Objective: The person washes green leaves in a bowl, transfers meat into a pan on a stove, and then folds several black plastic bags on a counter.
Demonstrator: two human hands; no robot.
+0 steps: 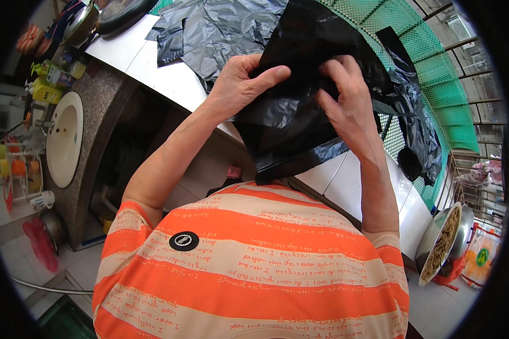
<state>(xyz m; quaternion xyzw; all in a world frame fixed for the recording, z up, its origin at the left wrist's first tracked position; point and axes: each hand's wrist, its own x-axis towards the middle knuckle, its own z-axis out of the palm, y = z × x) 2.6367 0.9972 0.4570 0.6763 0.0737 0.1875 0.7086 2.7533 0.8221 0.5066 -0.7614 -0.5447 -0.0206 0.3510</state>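
Observation:
A black plastic bag [280, 114] hangs over the near edge of a white tiled counter, between my two hands. My left hand [248, 82] is at the bag's left side, its thumb lying over the film and its other fingers partly hidden behind it. On the right side, my right hand [348, 93] has its fingers bent into the dark plastic, the fingertips partly hidden in it. Beyond my left hand, more greyish-black plastic bags [225, 29] lie spread flat. Another crumpled black bag [420, 127] lies to the right, over green mesh.
The white tiled counter [174, 80] runs across in front. Green mesh [445, 93] and metal bars line the far right. A bowl of brown food [441, 243] stands at lower right. On the left are an oval sink [65, 140], pump bottles [46, 91] and a pan lid [80, 23].

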